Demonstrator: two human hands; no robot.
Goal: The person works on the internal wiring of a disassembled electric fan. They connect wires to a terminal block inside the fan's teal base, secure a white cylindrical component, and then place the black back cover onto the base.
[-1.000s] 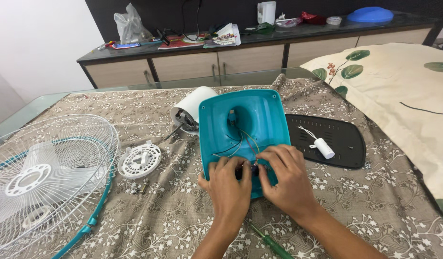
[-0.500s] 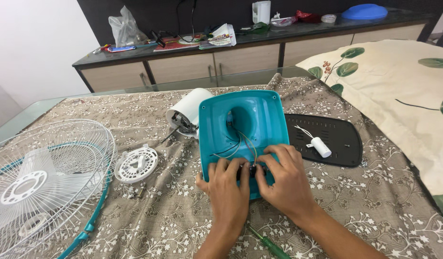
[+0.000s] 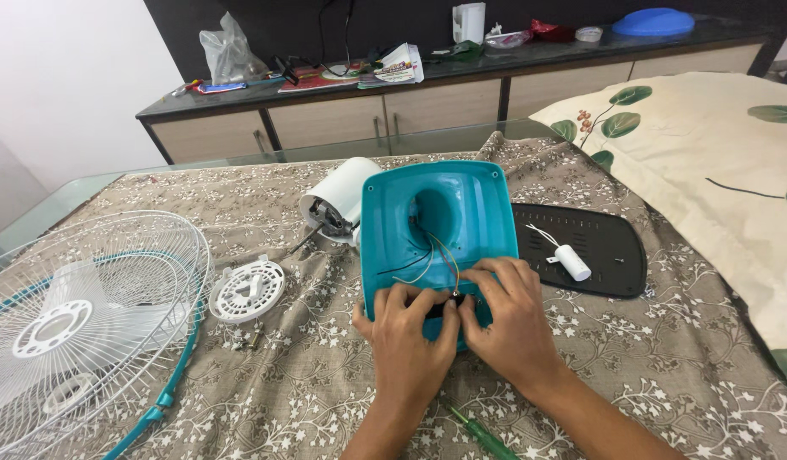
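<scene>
Carefully: thin wires pinched inside an upturned fan base

Both hands are pressed together at the near edge of the teal, square, glossy plastic fan base (image 3: pixel 440 230), which lies hollow side up on the tabletop (image 3: pixel 325 383) under a grey-brown cloth with a white flower print. The left hand (image 3: pixel 406 336) and right hand (image 3: pixel 508 319) are clenched, fingertips pinching the thin coloured wires (image 3: pixel 436 260) where they meet a small dark part. A wire could be judged likely to snap or pull from its joint if tugged, being so slender. The smooth shell might slide on the cloth. A green-handled screwdriver (image 3: pixel 483 436) lies just beside the wrists; a small white cylindrical capacitor (image 3: pixel 572 261) rests on a black perforated plastic plate (image 3: pixel 606 264).
</scene>
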